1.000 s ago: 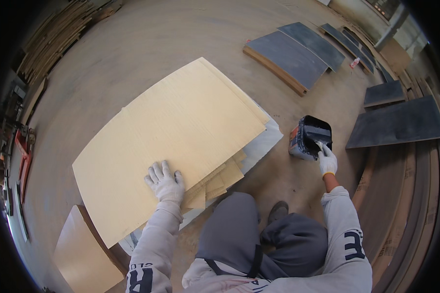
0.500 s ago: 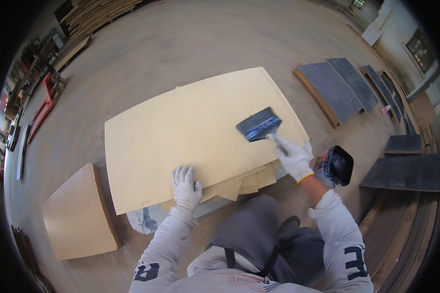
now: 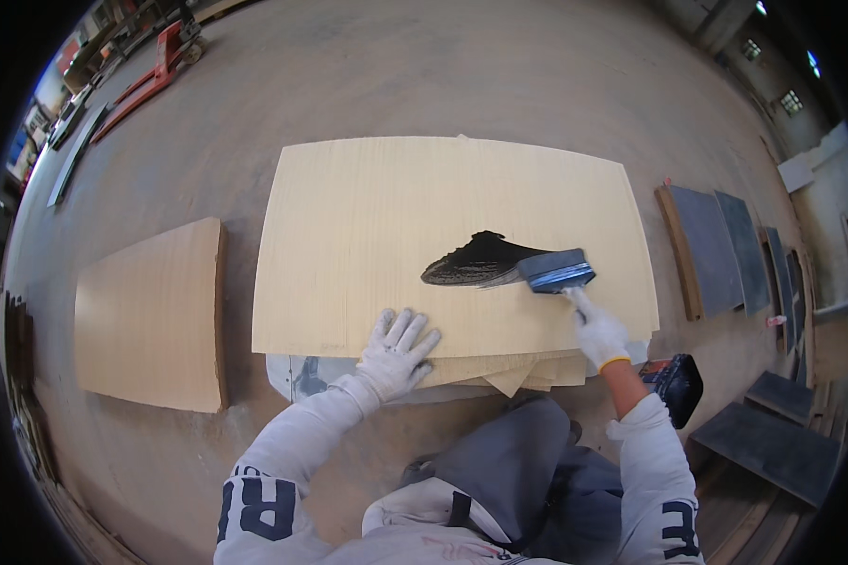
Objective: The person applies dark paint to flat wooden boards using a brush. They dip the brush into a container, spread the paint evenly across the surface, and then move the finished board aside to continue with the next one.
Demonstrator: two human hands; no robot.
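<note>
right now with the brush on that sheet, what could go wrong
The wide brush in the right hand has laid one thick black patch; it may pool unevenly. The left hand rests flat on the top veneer sheet, so its glove could smear. The dark paint container by the knee could be knocked over.

Black-loaded wide brush [image 3: 556,270] on pale board [image 3: 377,226]
</note>
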